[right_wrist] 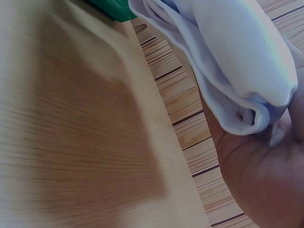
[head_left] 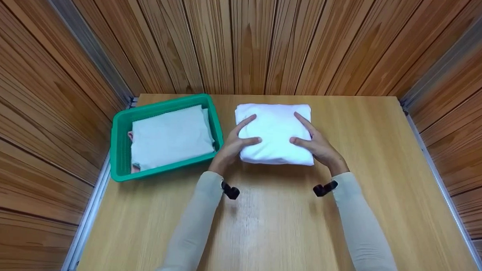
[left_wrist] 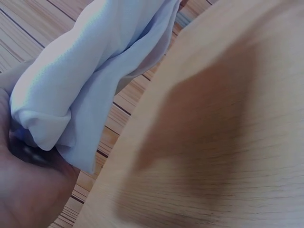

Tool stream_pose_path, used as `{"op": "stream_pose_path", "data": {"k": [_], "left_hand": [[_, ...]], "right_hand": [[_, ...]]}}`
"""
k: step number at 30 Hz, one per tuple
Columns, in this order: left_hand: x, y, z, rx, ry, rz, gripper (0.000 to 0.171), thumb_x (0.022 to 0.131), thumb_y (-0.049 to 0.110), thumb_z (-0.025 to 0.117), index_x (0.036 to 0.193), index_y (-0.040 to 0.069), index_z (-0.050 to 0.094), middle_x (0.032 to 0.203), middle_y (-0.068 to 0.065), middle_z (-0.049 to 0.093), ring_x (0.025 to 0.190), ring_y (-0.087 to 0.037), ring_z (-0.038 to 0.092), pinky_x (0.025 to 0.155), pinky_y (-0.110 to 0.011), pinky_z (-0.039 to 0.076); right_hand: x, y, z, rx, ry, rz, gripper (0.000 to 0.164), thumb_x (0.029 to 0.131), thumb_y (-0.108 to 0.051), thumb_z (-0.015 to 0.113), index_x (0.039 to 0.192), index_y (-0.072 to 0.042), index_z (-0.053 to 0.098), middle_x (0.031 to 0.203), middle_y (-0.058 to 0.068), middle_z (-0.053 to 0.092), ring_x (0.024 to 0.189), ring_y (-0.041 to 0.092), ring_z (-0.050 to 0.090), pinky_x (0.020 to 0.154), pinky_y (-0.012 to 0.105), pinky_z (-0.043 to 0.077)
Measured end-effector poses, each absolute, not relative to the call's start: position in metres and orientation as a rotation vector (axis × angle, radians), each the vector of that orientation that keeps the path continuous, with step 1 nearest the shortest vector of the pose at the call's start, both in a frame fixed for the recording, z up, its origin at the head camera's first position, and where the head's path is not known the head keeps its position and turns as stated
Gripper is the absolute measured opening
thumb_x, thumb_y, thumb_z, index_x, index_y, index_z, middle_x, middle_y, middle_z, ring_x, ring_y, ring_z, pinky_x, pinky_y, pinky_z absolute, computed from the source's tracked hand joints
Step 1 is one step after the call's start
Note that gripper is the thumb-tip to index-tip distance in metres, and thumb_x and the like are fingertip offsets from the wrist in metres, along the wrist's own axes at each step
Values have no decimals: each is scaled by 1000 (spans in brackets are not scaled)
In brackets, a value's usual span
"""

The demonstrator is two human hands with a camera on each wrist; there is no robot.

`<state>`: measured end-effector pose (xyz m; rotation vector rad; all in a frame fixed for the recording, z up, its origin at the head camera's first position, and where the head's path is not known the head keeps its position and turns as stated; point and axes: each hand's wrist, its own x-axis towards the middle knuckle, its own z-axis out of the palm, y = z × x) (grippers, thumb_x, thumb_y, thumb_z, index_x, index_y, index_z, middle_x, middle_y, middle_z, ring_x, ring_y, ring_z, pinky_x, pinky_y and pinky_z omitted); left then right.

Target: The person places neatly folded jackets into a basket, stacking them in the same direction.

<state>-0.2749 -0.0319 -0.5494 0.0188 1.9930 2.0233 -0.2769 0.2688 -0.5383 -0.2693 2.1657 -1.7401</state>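
Observation:
A thick folded white cloth [head_left: 275,132] is held up off the wooden table, and its shadow falls on the tabletop below. My left hand [head_left: 233,146] grips its left side, thumb and a finger lying on top. On the opposite side my right hand [head_left: 320,147] grips it in the same way. The other fingers are mostly hidden beneath the cloth. From the left wrist view, the bundle [left_wrist: 80,61] shows a rounded fold with a loose layer hanging under it. Stacked, curling layers of the cloth [right_wrist: 237,61] appear in the right wrist view.
Left of the hands stands a green plastic basket [head_left: 115,147] holding a folded white cloth [head_left: 170,137], with a bit of pinkish fabric [head_left: 134,168] peeking out below. Wood-panelled walls [head_left: 248,43] enclose the table [head_left: 269,232] at the back and both sides.

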Motion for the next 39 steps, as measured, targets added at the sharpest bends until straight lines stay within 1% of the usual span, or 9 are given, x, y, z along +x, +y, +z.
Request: {"op": "stream_pose_path", "data": {"k": [5,10,14,17,21,27,31,34,39], "left_hand": [[-276,-34,-547,57,1999,2030,82,84,30,89,155,48,52,176,8,27,162,-25,22,132,-61,12],[-276,-38,-544,43,2002,2022,83,84,31,89,156,48,51,177,8,25,162,-25,20,132,-61,12],[-277,-42,-542,51,1984,2052,81,86,26,88,156,45,52,177,6,26,163,-25,19,132,-61,11],[-279,-46,-540,55,1958,2086,80,87,23,87,156,44,53,177,4,26,162,-27,19,131,-61,14],[-280,-52,-537,31,1963,2089,81,86,24,88,155,45,53,177,3,24,161,-27,21,131,-59,18],[-280,-66,-531,17,1992,2080,79,88,21,86,156,43,53,178,3,23,163,-27,17,131,-64,11],[-280,-77,-527,12,1990,2106,79,89,19,86,157,41,52,178,1,21,163,-28,16,132,-62,10],[-279,-86,-524,4,1993,2119,79,89,19,85,158,40,52,178,0,20,162,-27,18,131,-60,12],[-278,-101,-521,-8,2004,2138,81,89,21,85,159,40,50,179,0,19,160,-30,22,129,-57,21]], "right_hand": [[-278,268,-536,-281,2191,-1729,88,100,-31,75,170,-42,22,182,0,-1,168,35,-3,129,72,3],[-281,265,-536,-276,2198,-1717,87,100,-34,76,169,-44,24,182,-1,0,167,34,-1,130,70,6],[-283,260,-533,-290,2207,-1712,88,99,-34,76,169,-43,24,182,-1,1,167,34,0,129,72,4],[-285,257,-531,-311,2218,-1714,88,99,-34,76,169,-42,24,182,-1,2,168,34,-1,129,73,1],[-289,251,-529,-351,2215,-1720,87,100,-33,76,169,-41,25,182,-2,3,168,32,-3,129,71,-1],[-294,239,-525,-400,2210,-1699,87,99,-35,77,169,-43,26,182,-3,5,168,31,-1,129,71,2],[-299,229,-521,-414,2217,-1681,88,98,-35,78,169,-43,26,182,0,5,168,33,3,130,71,6],[-302,220,-518,-403,2195,-1682,88,98,-34,78,168,-44,27,182,3,5,165,36,11,129,68,16],[-307,203,-513,-412,2172,-1682,88,95,-38,80,167,-47,29,181,4,5,162,38,19,128,66,24]]}}
